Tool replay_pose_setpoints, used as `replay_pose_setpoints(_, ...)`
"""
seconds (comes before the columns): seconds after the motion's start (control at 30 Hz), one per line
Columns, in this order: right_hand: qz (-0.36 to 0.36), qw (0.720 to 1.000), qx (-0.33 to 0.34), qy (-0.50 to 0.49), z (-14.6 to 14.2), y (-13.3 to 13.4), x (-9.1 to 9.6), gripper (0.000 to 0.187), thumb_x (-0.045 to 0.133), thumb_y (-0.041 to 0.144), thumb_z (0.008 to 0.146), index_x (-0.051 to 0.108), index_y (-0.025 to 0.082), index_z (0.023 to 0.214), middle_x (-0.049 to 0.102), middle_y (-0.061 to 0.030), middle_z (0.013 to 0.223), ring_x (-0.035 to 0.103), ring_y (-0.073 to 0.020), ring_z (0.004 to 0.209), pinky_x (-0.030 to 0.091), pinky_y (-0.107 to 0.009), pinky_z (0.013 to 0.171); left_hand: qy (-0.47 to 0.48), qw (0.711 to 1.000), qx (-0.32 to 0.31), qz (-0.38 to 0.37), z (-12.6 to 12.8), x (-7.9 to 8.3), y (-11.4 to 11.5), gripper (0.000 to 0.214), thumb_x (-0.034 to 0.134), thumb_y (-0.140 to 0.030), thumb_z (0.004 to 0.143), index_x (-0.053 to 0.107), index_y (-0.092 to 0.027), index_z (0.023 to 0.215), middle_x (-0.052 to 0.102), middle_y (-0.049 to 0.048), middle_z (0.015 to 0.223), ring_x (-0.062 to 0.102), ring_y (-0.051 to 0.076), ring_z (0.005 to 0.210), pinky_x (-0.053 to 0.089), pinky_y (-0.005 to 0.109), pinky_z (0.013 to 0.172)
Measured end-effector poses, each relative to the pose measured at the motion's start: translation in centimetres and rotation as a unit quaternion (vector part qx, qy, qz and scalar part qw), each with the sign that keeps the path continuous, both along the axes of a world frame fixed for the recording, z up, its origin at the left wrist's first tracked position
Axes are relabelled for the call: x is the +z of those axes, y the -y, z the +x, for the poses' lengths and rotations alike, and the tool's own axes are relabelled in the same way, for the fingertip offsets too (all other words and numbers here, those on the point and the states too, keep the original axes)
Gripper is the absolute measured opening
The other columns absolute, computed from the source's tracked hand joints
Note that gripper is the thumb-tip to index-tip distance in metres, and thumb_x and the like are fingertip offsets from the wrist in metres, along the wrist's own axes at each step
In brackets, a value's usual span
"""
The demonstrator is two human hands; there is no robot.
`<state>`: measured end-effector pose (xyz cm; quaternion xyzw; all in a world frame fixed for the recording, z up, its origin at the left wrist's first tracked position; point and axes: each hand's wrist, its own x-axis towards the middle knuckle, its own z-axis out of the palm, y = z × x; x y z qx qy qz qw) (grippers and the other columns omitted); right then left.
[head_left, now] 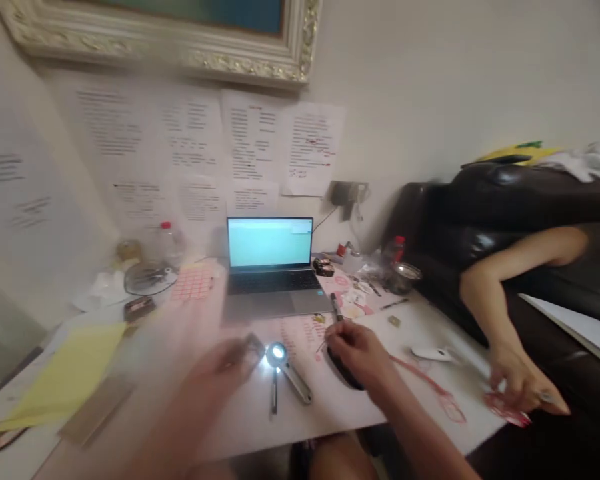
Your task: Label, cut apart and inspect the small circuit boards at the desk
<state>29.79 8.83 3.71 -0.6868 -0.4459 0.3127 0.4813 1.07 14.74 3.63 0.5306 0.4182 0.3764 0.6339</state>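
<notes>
My left hand, smeared by motion, has its fingers closed on a small greyish flat piece left of the magnifier. A lit magnifying glass lies on the table between my hands, its round lens glowing. Just below that lens is a slim dark pen-like tool. My right hand is pinched together above a black computer mouse; a thin dark line shows by the fingertips, too fine to name. A black marker lies beyond that hand.
An open laptop stands at the back centre. A yellow sheet and a brown card lie left. At right are a white handheld item, a red cord and another person's hand on red material.
</notes>
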Motion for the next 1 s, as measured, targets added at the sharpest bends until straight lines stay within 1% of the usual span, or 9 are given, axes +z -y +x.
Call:
replay_pose_setpoints(0.17,-0.023,0.982,0.119,-0.142,-8.0,-0.9,-0.7,0.025,0.075,0.044,0.071,0.063,0.022,0.072,0.057,0.0019,0.063,0.045,-0.0132,0.058,0.037,-0.026,0.056,0.08,0.989,-0.053,-0.114,2.1,1.3,1.7,0.061,0.106,-0.053,0.05,0.081,-0.018,0.093,0.078,0.0056,0.094,0.067,0.019,0.09,0.052,0.03,0.083)
replay_pose_setpoints(0.27,-0.042,0.963,0.151,-0.217,-8.7,-0.3,-0.4,0.028,0.078,0.044,0.07,0.061,0.022,0.073,0.054,0.0026,0.064,0.042,-0.0123,0.056,0.036,-0.025,0.054,0.112,0.983,-0.042,-0.14,2.0,1.5,2.4,0.06,0.108,-0.049,0.047,0.08,-0.017,0.089,0.077,0.0041,0.09,0.065,0.015,0.085,0.049,0.026,0.079)
replay_pose_setpoints(0.43,-0.039,0.922,0.187,-0.337,-7.6,0.5,-0.5,0.033,0.066,0.054,0.073,0.05,0.026,0.07,0.051,-0.0004,0.067,0.055,-0.0186,0.067,0.056,-0.036,0.074,0.135,0.977,-0.068,-0.148,0.4,0.3,2.6,0.052,0.107,-0.039,0.056,0.078,-0.017,0.094,0.078,0.0043,0.093,0.067,0.015,0.086,0.048,0.027,0.08)
replay_pose_setpoints(0.57,-0.015,0.882,0.191,-0.431,-6.8,0.5,-1.6,0.029,0.074,0.051,0.08,0.062,0.024,0.074,0.016,0.0124,0.052,0.022,-0.0101,0.046,0.052,-0.03,0.066,0.073,0.988,-0.093,-0.101,0.2,-1.0,2.9,0.049,0.102,-0.037,0.061,0.076,-0.015,0.095,0.078,0.005,0.09,0.067,0.018,0.084,0.048,0.03,0.08)
replay_pose_setpoints(0.63,-0.011,0.866,0.211,-0.453,-6.7,0.6,-1.7,0.032,0.082,0.048,0.082,0.076,0.021,0.096,0.015,0.0151,0.051,0.012,-0.0073,0.046,0.044,-0.025,0.057,0.038,0.992,-0.098,-0.063,0.5,-1.7,3.1,0.044,0.098,-0.034,0.066,0.074,-0.015,0.098,0.077,0.0051,0.088,0.068,0.02,0.083,0.048,0.031,0.078)
replay_pose_setpoints(0.7,-0.007,0.893,0.253,-0.372,-7.0,0.9,-0.9,0.043,0.083,0.053,0.087,0.08,0.02,0.114,0.032,0.012,0.052,0.024,-0.0076,0.047,0.039,-0.024,0.055,0.021,0.996,-0.078,-0.033,0.9,-2.2,3.2,0.043,0.094,-0.031,0.068,0.073,-0.015,0.102,0.078,0.0058,0.09,0.069,0.022,0.085,0.049,0.032,0.078)
replay_pose_setpoints(0.8,0.047,0.941,0.309,-0.127,-7.9,2.4,0.9,0.038,0.073,0.056,0.096,0.083,0.022,0.109,0.066,-0.0018,0.073,0.058,-0.0162,0.067,0.049,-0.028,0.066,0.026,0.998,-0.016,-0.049,1.3,-2.4,3.1,0.05,0.098,-0.031,0.063,0.075,-0.015,0.104,0.079,0.0071,0.094,0.07,0.023,0.09,0.05,0.033,0.081)
replay_pose_setpoints(0.9,0.093,0.946,0.309,0.026,-8.6,4.5,1.6,0.034,0.065,0.053,0.102,0.08,0.024,0.091,0.074,-0.0058,0.083,0.066,-0.0212,0.079,0.053,-0.031,0.074,0.073,0.988,0.036,-0.133,1.1,-1.9,2.8,0.056,0.102,-0.034,0.058,0.077,-0.016,0.105,0.08,0.0062,0.094,0.07,0.021,0.089,0.051,0.031,0.08)
replay_pose_setpoints(1.0,0.117,0.956,0.269,0.024,-8.4,6.2,-0.1,0.033,0.068,0.055,0.099,0.075,0.024,0.09,0.075,-0.0082,0.092,0.067,-0.0239,0.087,0.056,-0.033,0.078,0.155,0.971,0.041,-0.178,0.3,-1.0,2.4,0.055,0.103,-0.037,0.058,0.079,-0.016,0.102,0.081,0.0087,0.102,0.072,0.022,0.093,0.053,0.03,0.082)
